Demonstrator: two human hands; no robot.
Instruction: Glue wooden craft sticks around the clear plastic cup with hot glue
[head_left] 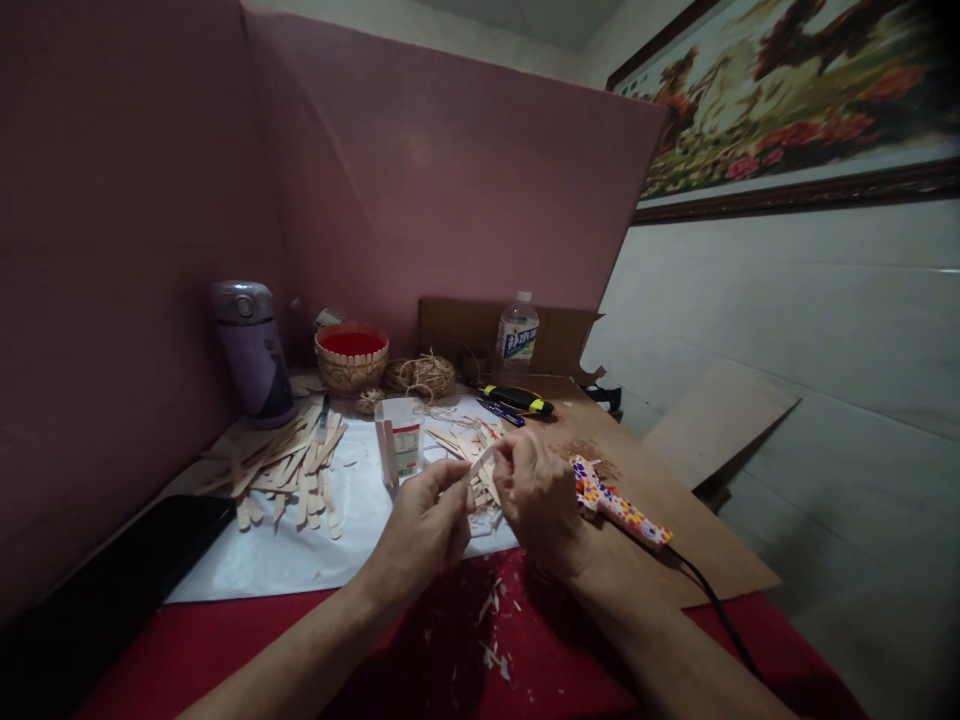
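My left hand (426, 520) and my right hand (536, 495) meet over the white sheet (300, 555), both pinching one thin wooden craft stick (481, 465) between their fingertips. Just behind the hands lies a small pile of wooden sticks (465, 440), and a small white box (401, 440) stands upright to their left. A larger heap of wooden sticks (289, 465) is spread on the sheet's left side. A glue gun with a flower pattern (619, 505) lies right of my right hand, its black cord trailing toward me.
At the back stand a purple flask (255, 350), a woven basket with a red inside (351, 355), a coil of twine (421, 376), a plastic bottle (517, 332) and a yellow-black cutter (519, 400). A dark phone (127, 575) lies at left. Wood shavings litter the red cloth (480, 640). Pink panels wall the desk.
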